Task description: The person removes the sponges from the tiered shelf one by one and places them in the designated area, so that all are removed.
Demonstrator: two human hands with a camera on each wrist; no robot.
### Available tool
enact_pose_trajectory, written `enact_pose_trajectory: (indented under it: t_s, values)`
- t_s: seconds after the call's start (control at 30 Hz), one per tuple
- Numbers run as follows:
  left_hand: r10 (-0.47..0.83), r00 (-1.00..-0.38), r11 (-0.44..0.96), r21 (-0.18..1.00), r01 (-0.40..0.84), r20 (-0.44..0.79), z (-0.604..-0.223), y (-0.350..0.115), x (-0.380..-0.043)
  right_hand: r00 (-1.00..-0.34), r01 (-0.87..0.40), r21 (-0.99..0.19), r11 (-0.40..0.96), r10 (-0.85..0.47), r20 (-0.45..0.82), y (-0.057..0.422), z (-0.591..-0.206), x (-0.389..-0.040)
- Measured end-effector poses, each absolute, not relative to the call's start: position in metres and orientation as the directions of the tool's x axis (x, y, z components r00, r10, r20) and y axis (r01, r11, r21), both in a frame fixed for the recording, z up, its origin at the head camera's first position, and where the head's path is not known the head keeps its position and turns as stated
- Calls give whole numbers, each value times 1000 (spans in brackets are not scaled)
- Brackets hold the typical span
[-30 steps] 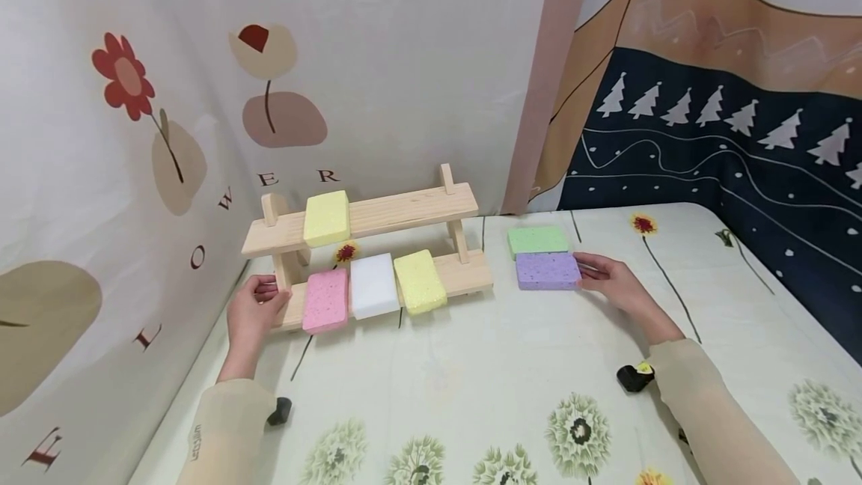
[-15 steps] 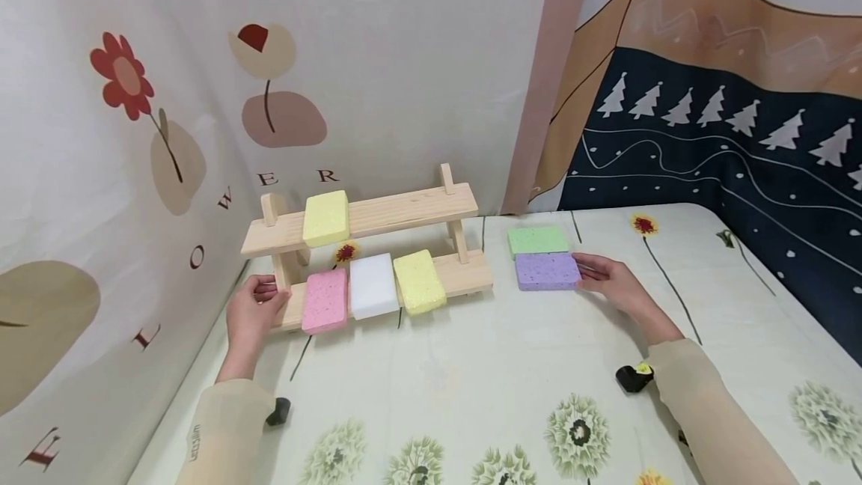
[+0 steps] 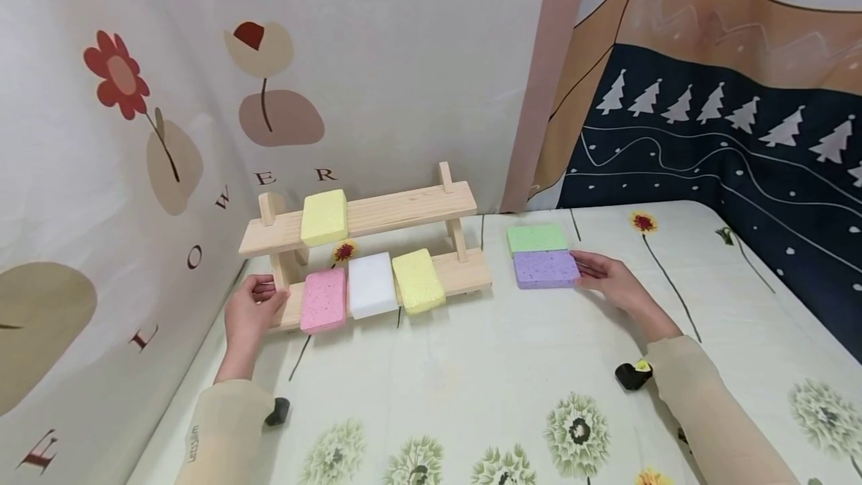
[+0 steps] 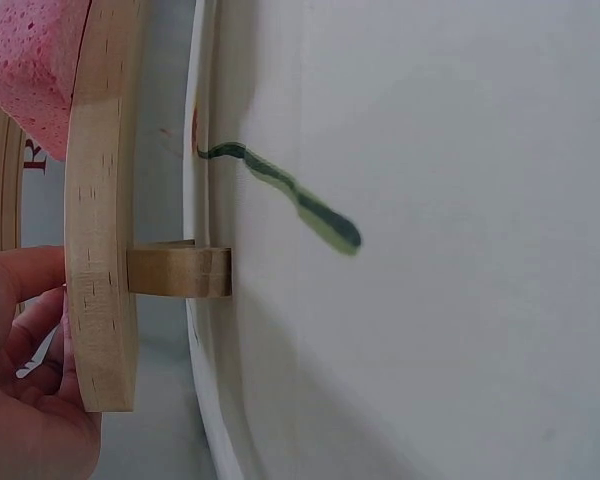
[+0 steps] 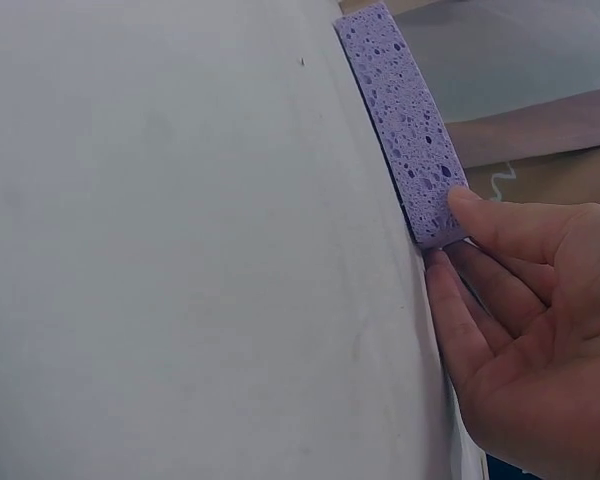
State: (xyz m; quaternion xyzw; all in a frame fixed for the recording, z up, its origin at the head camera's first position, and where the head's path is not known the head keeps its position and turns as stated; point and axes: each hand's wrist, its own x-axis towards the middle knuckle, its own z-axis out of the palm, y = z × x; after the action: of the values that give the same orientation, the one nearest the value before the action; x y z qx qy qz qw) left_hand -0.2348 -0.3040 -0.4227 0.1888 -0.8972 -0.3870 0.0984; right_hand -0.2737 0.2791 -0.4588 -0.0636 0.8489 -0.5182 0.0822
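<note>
At the left end of a two-tier wooden rack (image 3: 465, 275), my left hand (image 3: 252, 313) holds the lower board beside the upright. A pink sponge (image 3: 325, 299), a white sponge (image 3: 373, 284) and a yellow sponge (image 3: 418, 281) lie in a row on that lower board, jutting past its front edge. Another yellow sponge (image 3: 325, 217) sits on the upper board, left of its middle. To the rack's right, my right hand (image 3: 614, 283) pinches the right end of a purple sponge (image 3: 546, 269), its thumb (image 5: 470, 210) at the corner. Directly behind it lies a green sponge (image 3: 536, 238).
The flower-printed tablecloth (image 3: 471, 380) spreads under everything. A pale printed curtain (image 3: 417, 58) hangs close behind the rack, and a dark one with white trees (image 3: 673, 141) stands at the right. Black wrist devices (image 3: 633, 376) sit by both sleeves.
The head view has shifted very slightly. Both hands, the rack and the sponges keep their places.
</note>
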Motion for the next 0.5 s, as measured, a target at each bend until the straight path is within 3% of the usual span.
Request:
enact_pose_trajectory:
  t_s: [0.5]
  values:
    - [-414, -910, 629, 733, -259, 34, -421, -303, -234, -975, -27, -860, 509, -203, -89, 274, -453, -271]
